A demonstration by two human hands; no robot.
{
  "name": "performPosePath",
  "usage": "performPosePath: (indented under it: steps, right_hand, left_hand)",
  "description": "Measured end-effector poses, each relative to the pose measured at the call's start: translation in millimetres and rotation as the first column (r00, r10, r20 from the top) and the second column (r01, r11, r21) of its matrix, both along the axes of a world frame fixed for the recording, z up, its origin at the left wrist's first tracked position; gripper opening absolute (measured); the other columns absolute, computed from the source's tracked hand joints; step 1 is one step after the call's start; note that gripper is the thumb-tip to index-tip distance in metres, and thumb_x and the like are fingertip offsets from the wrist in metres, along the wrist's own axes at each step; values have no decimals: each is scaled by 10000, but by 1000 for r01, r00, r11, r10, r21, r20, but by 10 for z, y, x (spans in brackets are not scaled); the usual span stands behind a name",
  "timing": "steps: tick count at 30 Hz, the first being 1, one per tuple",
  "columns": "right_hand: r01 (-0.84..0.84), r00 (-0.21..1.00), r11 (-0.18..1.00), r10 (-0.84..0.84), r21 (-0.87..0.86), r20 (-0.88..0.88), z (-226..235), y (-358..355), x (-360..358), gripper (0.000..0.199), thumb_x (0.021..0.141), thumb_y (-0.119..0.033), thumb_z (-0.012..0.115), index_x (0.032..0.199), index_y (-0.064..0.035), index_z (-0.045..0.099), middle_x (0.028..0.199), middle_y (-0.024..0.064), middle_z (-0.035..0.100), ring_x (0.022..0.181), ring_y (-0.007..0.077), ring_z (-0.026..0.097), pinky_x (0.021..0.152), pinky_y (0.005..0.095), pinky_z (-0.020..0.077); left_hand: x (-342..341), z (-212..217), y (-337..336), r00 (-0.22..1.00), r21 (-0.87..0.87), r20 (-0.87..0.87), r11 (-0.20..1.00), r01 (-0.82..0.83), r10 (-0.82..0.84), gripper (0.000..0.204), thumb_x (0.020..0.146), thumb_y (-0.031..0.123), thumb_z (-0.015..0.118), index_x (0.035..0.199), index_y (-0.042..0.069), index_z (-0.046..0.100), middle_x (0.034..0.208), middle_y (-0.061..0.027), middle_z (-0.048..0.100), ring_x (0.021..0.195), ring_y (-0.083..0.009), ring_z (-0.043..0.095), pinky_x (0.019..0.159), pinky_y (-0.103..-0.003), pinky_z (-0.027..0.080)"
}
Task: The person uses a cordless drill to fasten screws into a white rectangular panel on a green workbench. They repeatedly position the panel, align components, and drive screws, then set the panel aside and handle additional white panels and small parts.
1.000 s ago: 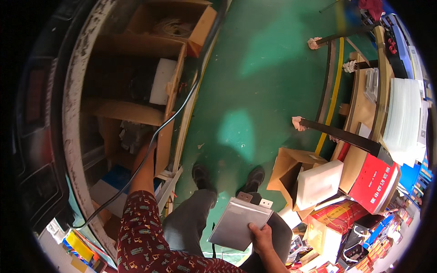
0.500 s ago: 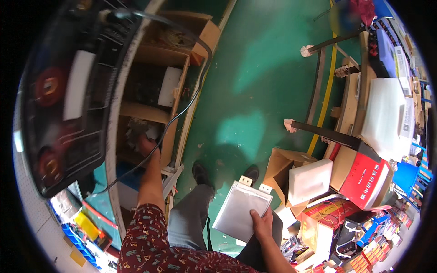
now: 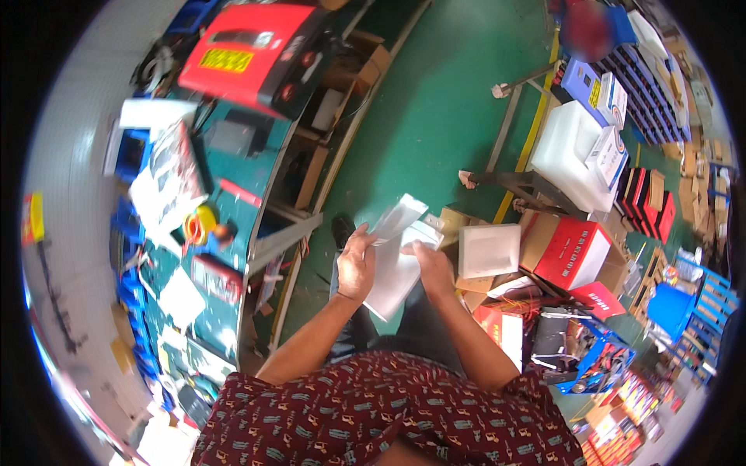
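Workbench (image 3: 256, 175): a teal surface at far left, crowded with papers, a yellow tape roll (image 3: 200, 225) and small tools.
Red machine (image 3: 252, 54): a red and black casing set at the top of the bench.
Left hand (image 3: 356, 268): fingers curled, 1 flat white pouch (image 3: 396, 219) pinched at its lower edge and tilted up to the right.
White pouch stack (image 3: 396, 276): flat pale packs held in front of the lap, between the 2 hands.
Right hand (image 3: 429, 268): fingers closed over the stack's right edge; the thumb is hidden.
White foam block (image 3: 488, 250): seated in an open cardboard box just right of the hands.
Red carton (image 3: 571, 252): placed on the green floor (image 3: 435, 116), beside the foam block.
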State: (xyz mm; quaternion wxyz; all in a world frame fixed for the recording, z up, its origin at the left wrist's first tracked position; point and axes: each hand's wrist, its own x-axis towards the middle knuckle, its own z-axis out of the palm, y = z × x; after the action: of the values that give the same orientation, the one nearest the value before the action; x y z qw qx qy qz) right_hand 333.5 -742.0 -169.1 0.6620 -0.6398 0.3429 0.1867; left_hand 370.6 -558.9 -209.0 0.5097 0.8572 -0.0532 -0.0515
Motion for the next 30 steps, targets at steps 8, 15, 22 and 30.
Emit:
performPosePath:
  steps: [8, 15, 22, 30]
  right_hand:
    - [-373, 824, 922, 382, -106, 419, 673, 259, -269, 252, 941, -205, 665, 896, 40, 707, 692, 22, 634, 661, 75, 533, 597, 281, 447]
    - [-423, 578, 805, 593, -415, 560, 1315, 1019, -685, 241, 861, -196, 752, 965, 22, 751, 798, 117, 734, 699, 148, 670, 655, 294, 517]
    - [-418, 401, 729, 684, -543, 610, 1692, 2118, -1410, 341, 840, -193, 781, 1087, 37, 732, 948, 176, 759, 847, 179, 723, 768, 311, 547]
    - [-615, 280, 595, 778, -517, 562, 1735, 2789, -1775, 295, 925, -189, 677, 1071, 66, 707, 873, 144, 743, 772, 127, 661, 698, 313, 516]
  left_hand:
    - [-943, 1283, 299, 891, -520, -401, 748, -412, 212, 490, 902, -31, 597, 1367, -63, 445, 1156, -153, 636, 1015, -185, 630, 891, -336, 547]
    - [-1452, 1780, 1085, 819, -454, -406, 689, -565, 404, 157, 894, 62, 700, 1028, -18, 675, 860, -59, 709, 767, -112, 661, 667, -270, 547]
    - [-2312, 1930, 1660, 769, -679, -412, 398, -617, 489, 171, 935, 107, 671, 1040, -28, 664, 910, -57, 691, 759, -106, 638, 689, -262, 549]
    - [-2854, 1909, 2250, 720, -688, -495, 285, -667, 486, 258, 955, 182, 680, 1132, -5, 659, 1049, -71, 689, 944, -170, 665, 863, -345, 563]
